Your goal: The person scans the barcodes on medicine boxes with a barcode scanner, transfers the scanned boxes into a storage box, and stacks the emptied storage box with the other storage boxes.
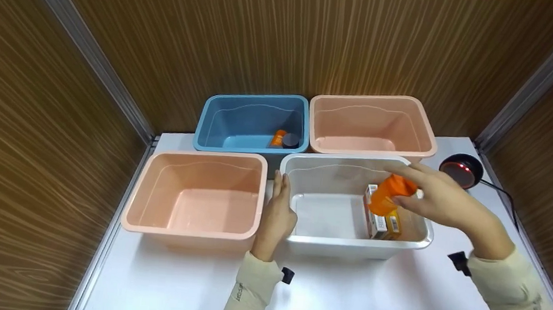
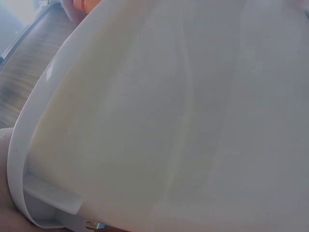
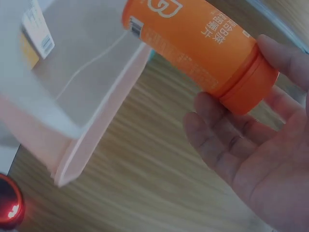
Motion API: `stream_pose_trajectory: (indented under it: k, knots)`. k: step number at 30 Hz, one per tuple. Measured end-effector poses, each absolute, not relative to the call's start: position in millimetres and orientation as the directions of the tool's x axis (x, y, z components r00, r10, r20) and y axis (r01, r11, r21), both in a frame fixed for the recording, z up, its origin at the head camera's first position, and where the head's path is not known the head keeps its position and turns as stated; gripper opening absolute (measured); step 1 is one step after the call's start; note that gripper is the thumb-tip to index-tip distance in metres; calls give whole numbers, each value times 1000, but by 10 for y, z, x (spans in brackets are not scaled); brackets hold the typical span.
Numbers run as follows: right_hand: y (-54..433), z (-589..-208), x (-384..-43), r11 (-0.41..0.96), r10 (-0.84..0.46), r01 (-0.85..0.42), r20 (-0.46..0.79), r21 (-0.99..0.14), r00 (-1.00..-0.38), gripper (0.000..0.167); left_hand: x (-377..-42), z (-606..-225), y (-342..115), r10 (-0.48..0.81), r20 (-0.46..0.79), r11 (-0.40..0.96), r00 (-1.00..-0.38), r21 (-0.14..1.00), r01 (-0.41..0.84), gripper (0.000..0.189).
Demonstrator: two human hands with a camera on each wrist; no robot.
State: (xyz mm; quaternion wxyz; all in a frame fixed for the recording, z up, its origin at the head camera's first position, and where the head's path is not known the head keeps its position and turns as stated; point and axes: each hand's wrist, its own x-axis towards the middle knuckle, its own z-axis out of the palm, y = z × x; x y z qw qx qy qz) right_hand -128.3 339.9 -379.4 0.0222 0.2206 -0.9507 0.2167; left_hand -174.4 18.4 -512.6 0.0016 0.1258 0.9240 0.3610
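Note:
My right hand (image 1: 436, 198) holds an orange bottle (image 1: 384, 197) over the right end of the white bin (image 1: 348, 248). In the right wrist view, thumb and fingers pinch the orange cap of the tilted bottle (image 3: 193, 43), whose label carries white print. Beneath it in the bin, a white box (image 1: 377, 225) stands beside a yellow box (image 1: 393, 225). My left hand (image 1: 278, 218) rests at the bin's left rim, fingers extended along it. The left wrist view is mostly filled by the pale bin wall (image 2: 145, 111).
A peach bin (image 1: 192, 234) stands left of the white one. Behind are a blue bin (image 1: 250, 151) with an orange bottle (image 1: 278, 138) and a dark round item (image 1: 290, 140), and another peach bin (image 1: 371, 153). A black round device (image 1: 461, 171) with red lights and a cable sits at right.

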Motion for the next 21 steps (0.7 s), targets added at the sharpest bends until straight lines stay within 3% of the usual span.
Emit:
stream_pose_trajectory:
  k: [4, 12, 21]
  knots:
    - [3603, -3775, -1129, 816, -379, -436, 218, -380, -899, 67, -1729, -5122, 197, 232, 107, 705, -967, 666, 243, 76]
    - [4003, -3752, -972, 862, -214, -290, 220, -415, -952, 60, -1731, -5116, 198, 236, 88, 698, -968, 677, 232, 75]
    - [4296, -3875, -1097, 899, -77, -94, 56, -429, -995, 55, -1732, -5139, 192, 239, 94, 705, -966, 668, 239, 75]
